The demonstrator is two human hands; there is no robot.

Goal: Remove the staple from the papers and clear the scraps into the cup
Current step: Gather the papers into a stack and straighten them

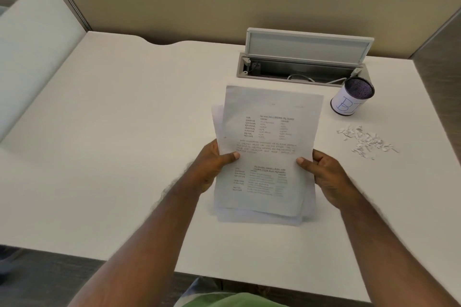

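Both hands, left hand [214, 164] and right hand [324, 174], grip the papers [269, 147]; the scraps [365, 142] lie at 2 o'clock of the right hand, the nearer one, with the cup [351, 96] beyond them.

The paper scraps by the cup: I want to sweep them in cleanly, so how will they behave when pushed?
The paper scraps look tiny, thin and loose, so they would probably scatter or catch on the desk rather than slide together. Being very light, a fast sweep might blow them about. The cup is tilted, so it may tip or roll if nudged.
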